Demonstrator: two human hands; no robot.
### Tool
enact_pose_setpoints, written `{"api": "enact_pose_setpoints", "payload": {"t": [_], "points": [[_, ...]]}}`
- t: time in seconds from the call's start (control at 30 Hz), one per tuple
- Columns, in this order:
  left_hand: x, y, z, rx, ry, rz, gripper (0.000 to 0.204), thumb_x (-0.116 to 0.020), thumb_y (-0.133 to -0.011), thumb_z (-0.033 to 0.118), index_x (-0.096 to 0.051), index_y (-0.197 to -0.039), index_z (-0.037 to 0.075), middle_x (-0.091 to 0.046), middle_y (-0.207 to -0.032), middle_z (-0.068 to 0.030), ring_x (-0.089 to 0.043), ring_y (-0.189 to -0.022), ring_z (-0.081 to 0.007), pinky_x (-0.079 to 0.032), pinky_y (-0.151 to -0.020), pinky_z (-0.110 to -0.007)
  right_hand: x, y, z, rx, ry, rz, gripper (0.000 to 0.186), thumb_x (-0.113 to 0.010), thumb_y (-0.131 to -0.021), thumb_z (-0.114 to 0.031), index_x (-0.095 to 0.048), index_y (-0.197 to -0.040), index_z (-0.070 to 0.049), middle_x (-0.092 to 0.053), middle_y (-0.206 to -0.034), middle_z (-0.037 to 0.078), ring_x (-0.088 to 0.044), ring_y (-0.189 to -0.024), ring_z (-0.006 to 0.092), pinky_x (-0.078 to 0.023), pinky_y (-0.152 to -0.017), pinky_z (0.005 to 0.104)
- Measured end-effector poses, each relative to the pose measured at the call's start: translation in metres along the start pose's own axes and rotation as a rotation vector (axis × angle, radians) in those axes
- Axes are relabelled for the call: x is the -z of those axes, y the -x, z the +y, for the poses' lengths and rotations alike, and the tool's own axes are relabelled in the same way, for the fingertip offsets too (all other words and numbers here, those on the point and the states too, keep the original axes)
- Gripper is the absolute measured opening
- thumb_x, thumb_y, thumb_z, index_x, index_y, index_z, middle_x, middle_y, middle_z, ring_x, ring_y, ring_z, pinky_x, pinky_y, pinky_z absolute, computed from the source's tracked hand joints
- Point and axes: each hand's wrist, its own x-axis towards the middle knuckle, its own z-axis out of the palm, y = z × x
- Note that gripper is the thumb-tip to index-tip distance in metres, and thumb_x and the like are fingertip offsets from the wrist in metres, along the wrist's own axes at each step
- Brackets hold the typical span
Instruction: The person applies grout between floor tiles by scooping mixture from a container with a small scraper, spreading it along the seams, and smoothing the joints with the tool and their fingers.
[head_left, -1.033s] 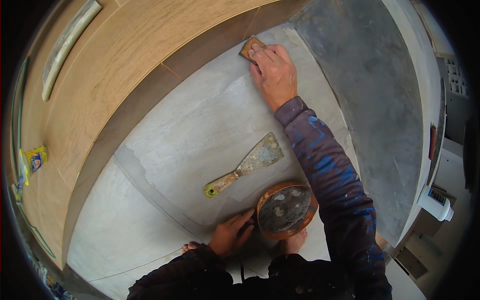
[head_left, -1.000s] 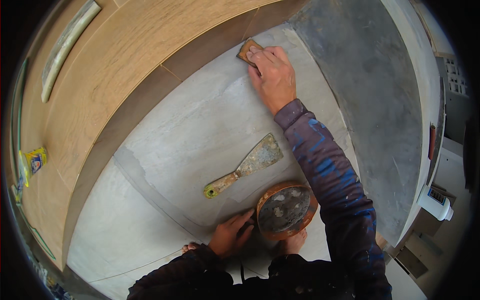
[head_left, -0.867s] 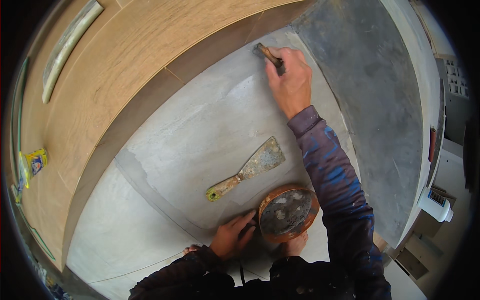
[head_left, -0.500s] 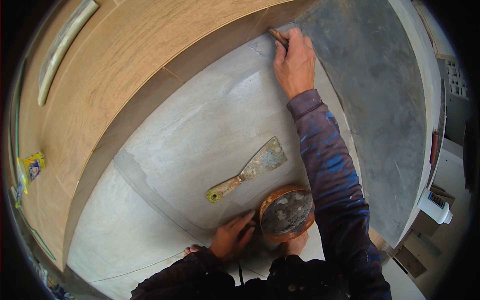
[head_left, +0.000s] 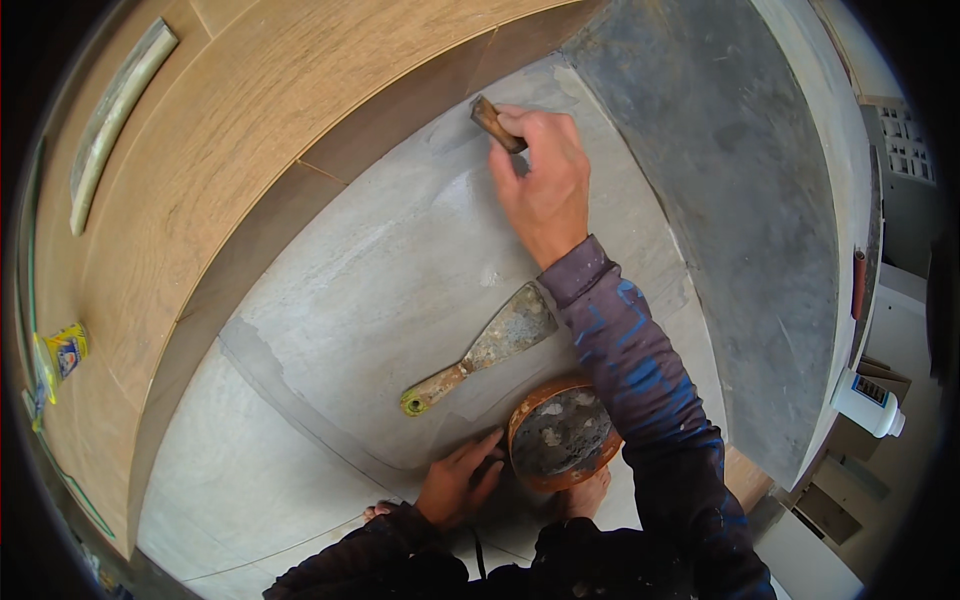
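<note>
Out over the far part of the grey tiled floor (head_left: 330, 330), my right hand (head_left: 548, 185) grips a short brown, wooden-looking block tool (head_left: 497, 124), close to the base of the step. What its lower edge looks like is hidden. My left hand (head_left: 455, 485) rests low beside an orange-brown bowl (head_left: 516, 440), fingers stretched and apart, holding nothing. Dark grey paste (head_left: 565, 432) with paler lumps fills that bowl. Between the two hands a worn putty knife (head_left: 485, 352), crusted with dried paste, lies flat on the tiles.
A wood-look step (head_left: 260, 110) curves along the left and far side, with a pale strip (head_left: 122, 125) and a small yellow packet (head_left: 68, 350) on it. A dark grey slab surface (head_left: 720, 190) bounds the right. Beyond it stands a white bottle (head_left: 866, 404).
My right hand has moved left and nearer with the block tool, away from the far corner. The left hand, bowl and putty knife keep their places; the view has shifted slightly.
</note>
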Motion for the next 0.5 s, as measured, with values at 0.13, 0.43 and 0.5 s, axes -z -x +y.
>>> {"api": "enact_pose_setpoints", "payload": {"t": [0.13,0.43,0.5], "points": [[0.001,0.0,0.001,-0.015,-0.003,-0.013,0.057,-0.071,-0.098,0.013,-0.053,-0.152,0.012,-0.074,-0.115,-0.0123,-0.075,-0.093,-0.0326,-0.061,-0.084,-0.039,0.022,-0.037,0.072,-0.095,0.313,0.108,0.027,-0.079,-0.078,0.001,-0.067,-0.101,-0.004,-0.073,-0.099,0.014,-0.065,-0.1,0.0356,-0.055,-0.086,0.0464],[-0.001,-0.002,0.002,-0.033,0.011,0.001,0.057,-0.071,-0.098,0.011,-0.053,-0.152,0.012,-0.074,-0.115,-0.0126,-0.074,-0.09,-0.0319,-0.061,-0.081,-0.039,0.001,-0.02,0.059,0.02,0.238,-0.016,0.025,-0.076,-0.079,0.002,-0.064,-0.1,-0.004,-0.071,-0.097,0.016,-0.065,-0.1,0.0365,-0.053,-0.087,0.0467],[0.003,0.003,0.005,0.032,0.008,-0.025,0.057,-0.071,-0.098,0.011,-0.053,-0.152,0.011,-0.074,-0.115,-0.0125,-0.074,-0.089,-0.0307,-0.061,-0.08,-0.038,-0.001,-0.01,0.044,0.034,0.114,-0.062,0.025,-0.074,-0.081,0.004,-0.062,-0.1,-0.004,-0.071,-0.097,0.016,-0.064,-0.099,0.0369,-0.053,-0.085,0.0474]]}}
